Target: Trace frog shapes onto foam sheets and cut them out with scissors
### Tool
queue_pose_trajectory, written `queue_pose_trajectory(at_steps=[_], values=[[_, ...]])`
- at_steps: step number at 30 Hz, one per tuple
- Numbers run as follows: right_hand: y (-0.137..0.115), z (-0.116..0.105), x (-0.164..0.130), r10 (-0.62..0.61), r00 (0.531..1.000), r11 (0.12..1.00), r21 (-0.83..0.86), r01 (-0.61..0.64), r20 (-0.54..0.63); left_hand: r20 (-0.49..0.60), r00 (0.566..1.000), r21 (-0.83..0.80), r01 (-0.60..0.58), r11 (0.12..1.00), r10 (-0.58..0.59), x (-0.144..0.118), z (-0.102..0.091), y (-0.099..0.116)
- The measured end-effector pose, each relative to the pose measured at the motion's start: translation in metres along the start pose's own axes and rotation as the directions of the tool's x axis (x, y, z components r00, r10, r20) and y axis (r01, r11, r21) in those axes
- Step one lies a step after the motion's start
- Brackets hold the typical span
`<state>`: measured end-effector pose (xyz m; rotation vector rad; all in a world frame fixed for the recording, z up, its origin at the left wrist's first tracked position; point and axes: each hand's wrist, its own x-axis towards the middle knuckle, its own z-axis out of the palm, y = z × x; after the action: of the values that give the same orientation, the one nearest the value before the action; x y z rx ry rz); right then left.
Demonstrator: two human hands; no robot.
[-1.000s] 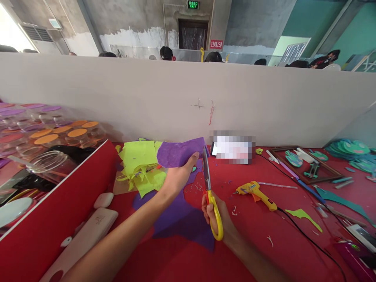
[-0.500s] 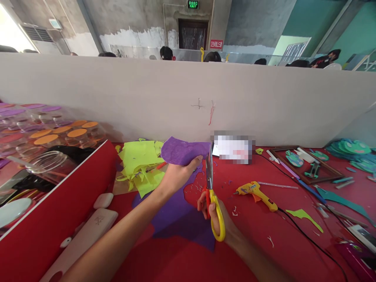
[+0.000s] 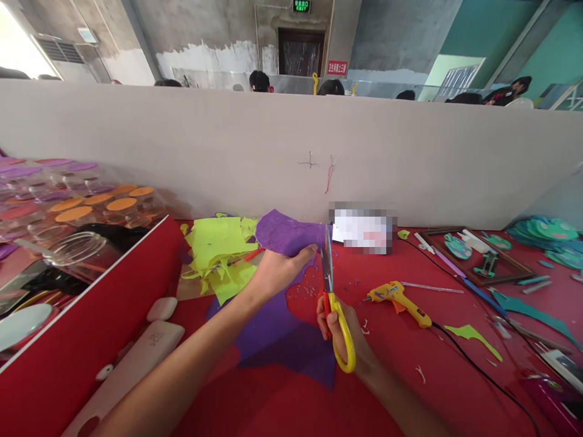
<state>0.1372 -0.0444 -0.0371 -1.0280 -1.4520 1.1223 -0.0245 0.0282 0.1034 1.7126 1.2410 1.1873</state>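
Note:
My left hand [image 3: 286, 264] pinches a purple felt piece [image 3: 291, 233] by its lower edge, thumb on the near face. Scissors [image 3: 339, 321] with one yellow and one red handle are in my right hand [image 3: 344, 321], fingers through the loops. Their blades point up and away from me, slightly parted, at the right end of the piece. Beneath my hands, a larger purple felt sheet [image 3: 282, 340] with a cut-out edge lies on the red tabletop [image 3: 255, 403]. Behind my left hand are lime-green felt sheets [image 3: 218, 240].
At right lie a yellow glue gun [image 3: 398, 300], a wooden frame [image 3: 478, 276] and teal felt pieces [image 3: 542, 233]. A red divider [image 3: 113, 291] stands left, with jars topped by orange discs [image 3: 75, 213] beyond it. A white panel [image 3: 228, 145] closes off the back.
The scissors have tilted, with their handles swinging a little to the right. My left hand and the purple piece have shifted slightly right.

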Motion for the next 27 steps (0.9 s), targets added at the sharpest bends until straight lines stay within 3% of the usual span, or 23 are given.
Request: queue_pose_trajectory(at_steps=[17,27], values=[[-0.002,-0.003,-0.003,0.025,1.0,0.999,-0.045,-0.025,0.003,0.0,0.999,-0.157,0.037,0.987,-0.038,0.004,0.001,-0.005],[-0.003,-0.007,-0.004,0.029,0.999,0.999,-0.029,-0.028,0.032,0.023,0.999,-0.121,0.028,0.992,-0.025,0.006,-0.002,-0.01]])
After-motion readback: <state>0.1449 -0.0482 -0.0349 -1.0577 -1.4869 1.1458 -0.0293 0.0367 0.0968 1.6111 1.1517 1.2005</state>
